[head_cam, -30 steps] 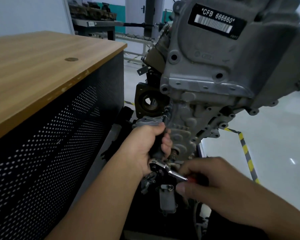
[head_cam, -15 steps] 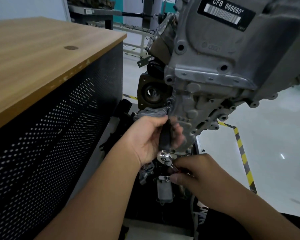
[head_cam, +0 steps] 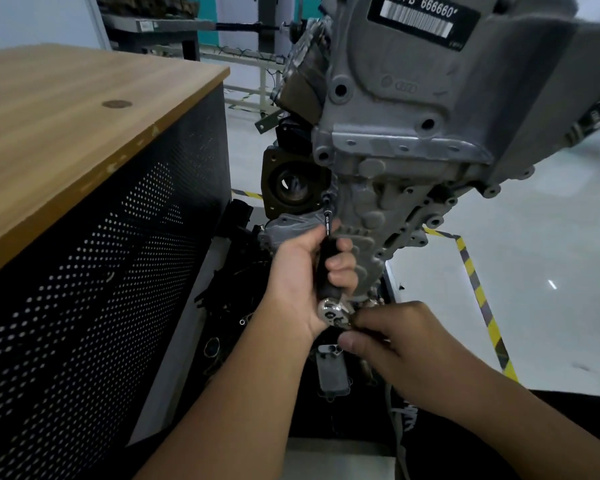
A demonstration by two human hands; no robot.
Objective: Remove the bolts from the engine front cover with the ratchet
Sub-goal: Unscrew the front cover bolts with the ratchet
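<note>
Bolt removal at the left edge of the front cover, ratchet engaged.

Left: wood-grain tabletop (head_cam: 84, 109) over perforated black panel, bare. Centre: left hand (head_cam: 305, 271), grip closed round the black extension bar (head_cam: 327, 261), whose tip meets a small dark bolt (head_cam: 326, 199) on the grey cast-aluminium engine front cover (head_cam: 371, 216). Right, near: right hand (head_cam: 406, 344), grip pinched on the chrome ratchet (head_cam: 333, 311) handle. Judged step: loosening this bolt; next calls for short swings, bar kept square. No containers seen.
</note>
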